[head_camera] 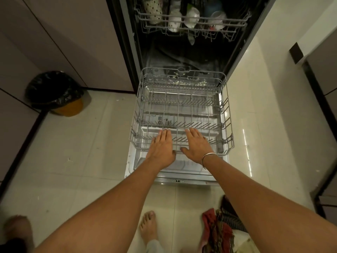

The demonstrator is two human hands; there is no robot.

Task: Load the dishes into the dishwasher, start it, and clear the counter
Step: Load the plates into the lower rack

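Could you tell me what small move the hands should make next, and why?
Probably lift both hands off and fetch a dish: the lower rack sits pulled out over the open door and looks empty, while left hand and right hand lie flat at its front, holding nothing.

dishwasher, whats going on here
A person stands at the open dishwasher. The left hand and right hand lie flat, fingers straight, on the front edge of the pulled-out lower rack, which holds no dishes. The upper rack already holds cups and other dishes.
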